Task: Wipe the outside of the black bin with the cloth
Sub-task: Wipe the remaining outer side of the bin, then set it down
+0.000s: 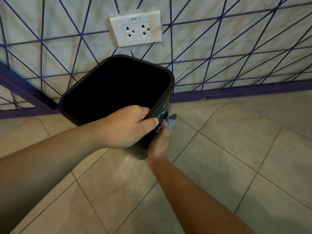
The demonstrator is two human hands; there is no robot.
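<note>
Head view: the black bin (116, 88) sits mid-frame on the tiled floor (219, 157), tilted against the wall below a socket (135, 28). The left hand (128, 127) clamps its near rim, likely to steady it. The right hand (159, 141) presses a grey cloth (172, 121) to the bin's right side; its fingers are hidden, their grip unclear.

Bin (108, 88) on floor (219, 149) before wall socket (136, 28), cloth (171, 120) at bin's right side

cloth (171, 122) mostly hidden behind bin (162, 105), bin interior too dark
</note>
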